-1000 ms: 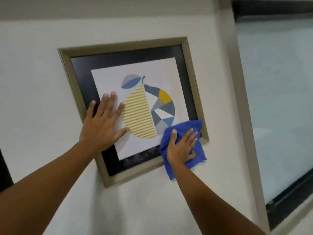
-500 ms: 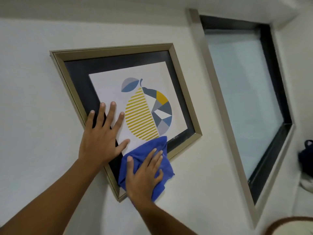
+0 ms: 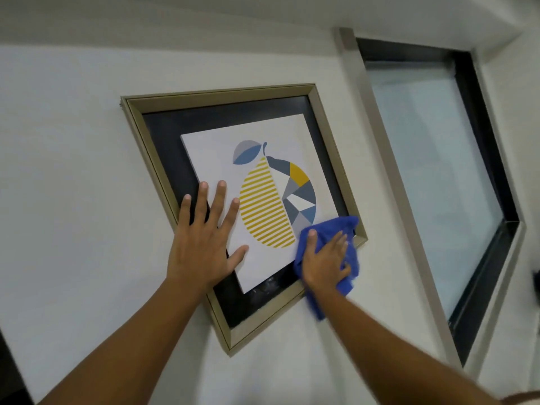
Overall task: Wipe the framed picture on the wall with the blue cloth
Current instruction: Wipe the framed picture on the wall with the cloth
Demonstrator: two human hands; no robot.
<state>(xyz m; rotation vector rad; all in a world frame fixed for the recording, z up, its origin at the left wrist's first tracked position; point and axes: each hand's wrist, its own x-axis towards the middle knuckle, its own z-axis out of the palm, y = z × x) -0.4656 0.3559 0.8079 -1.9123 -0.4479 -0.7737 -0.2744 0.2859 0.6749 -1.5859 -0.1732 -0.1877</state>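
The framed picture (image 3: 222, 103) hangs on the white wall, with a gold frame, a black mat and a print of a striped yellow and grey pear. My left hand (image 3: 201, 244) lies flat with spread fingers on the glass at the picture's lower left. My right hand (image 3: 325, 261) presses the blue cloth (image 3: 344, 226) against the picture's lower right corner, over the mat and frame edge. Pale smears show on the black mat along the bottom edge, between my hands.
A window (image 3: 438, 159) with a dark inner frame and frosted pane is set in the wall just right of the picture. A dark edge (image 3: 11, 375) shows at the bottom left.
My right hand has swept the cloth from the picture's bottom left corner back to the lower right corner. My left hand has stayed flat in the same place.
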